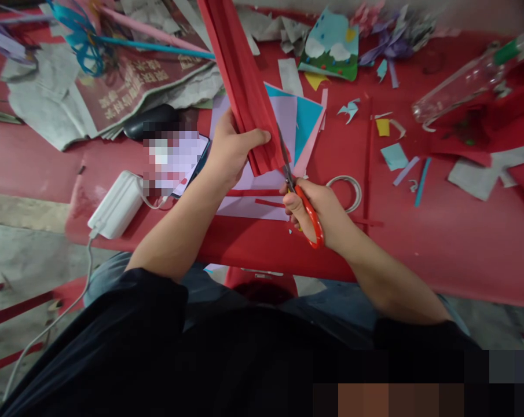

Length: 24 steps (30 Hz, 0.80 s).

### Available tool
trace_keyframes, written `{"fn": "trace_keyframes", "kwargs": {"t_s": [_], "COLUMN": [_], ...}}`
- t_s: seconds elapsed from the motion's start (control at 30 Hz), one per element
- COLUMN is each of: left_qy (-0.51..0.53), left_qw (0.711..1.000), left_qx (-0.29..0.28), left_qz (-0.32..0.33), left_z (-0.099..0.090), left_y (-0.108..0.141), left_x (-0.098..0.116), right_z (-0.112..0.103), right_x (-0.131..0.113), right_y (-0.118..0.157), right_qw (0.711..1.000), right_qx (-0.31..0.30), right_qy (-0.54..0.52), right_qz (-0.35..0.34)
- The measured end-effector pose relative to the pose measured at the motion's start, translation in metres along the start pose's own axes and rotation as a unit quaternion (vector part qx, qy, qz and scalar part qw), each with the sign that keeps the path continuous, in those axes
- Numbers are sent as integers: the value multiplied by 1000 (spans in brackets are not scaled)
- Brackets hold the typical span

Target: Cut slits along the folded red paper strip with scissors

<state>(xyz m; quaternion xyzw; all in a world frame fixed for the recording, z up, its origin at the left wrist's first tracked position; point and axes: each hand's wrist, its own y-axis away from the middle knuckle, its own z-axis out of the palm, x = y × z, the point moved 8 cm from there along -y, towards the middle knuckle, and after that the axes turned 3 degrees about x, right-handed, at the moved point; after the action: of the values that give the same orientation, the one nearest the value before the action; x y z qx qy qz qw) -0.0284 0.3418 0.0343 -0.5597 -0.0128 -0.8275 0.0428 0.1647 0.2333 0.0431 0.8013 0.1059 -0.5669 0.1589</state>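
A long folded strip of red paper (pixel 244 87) slants up and away over the table, its near end gripped by my left hand (pixel 233 145) with the thumb pressed on top. My right hand (pixel 318 211) is closed round the orange handles of a pair of scissors (pixel 310 217). Their blades lie along the right edge of the red paper near its lower end; how far apart the blades are is hard to see. Beneath, lilac paper (pixel 262 211) lies on the table with thin red offcuts (pixel 268 202) on it, beside blue paper (pixel 306 119).
On the red table (pixel 418 249) are a phone (pixel 187 156), a white power bank (pixel 116 205), a dark mouse-like object (pixel 151 120), a roll of tape (pixel 352 188), and a clear bottle (pixel 457 87). Newspaper (pixel 127 87) and paper scraps (pixel 394 156) lie around. A white cable (pixel 87 278) hangs at left.
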Motion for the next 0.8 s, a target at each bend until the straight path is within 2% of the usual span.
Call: {"fn": "trace_keyframes", "kwargs": {"t_s": [0.1, 0.2, 0.4, 0.8], "left_qy": [-9, -7, -27, -19], "left_qw": [1000, 1000, 999, 1000], "left_qx": [5, 0, 13, -5], "left_qz": [-13, 0, -12, 0], "left_z": [-2, 1, 6, 5], "left_y": [0, 1, 6, 3], "left_x": [-1, 3, 8, 6], "right_z": [1, -1, -1, -1], "right_x": [-3, -6, -8, -4], "right_y": [1, 1, 2, -2], "right_qw": [1000, 1000, 1000, 999], "right_qx": [-6, -1, -2, 17], "right_qy": [9, 14, 17, 27], "right_qz": [-11, -17, 2, 8]}}
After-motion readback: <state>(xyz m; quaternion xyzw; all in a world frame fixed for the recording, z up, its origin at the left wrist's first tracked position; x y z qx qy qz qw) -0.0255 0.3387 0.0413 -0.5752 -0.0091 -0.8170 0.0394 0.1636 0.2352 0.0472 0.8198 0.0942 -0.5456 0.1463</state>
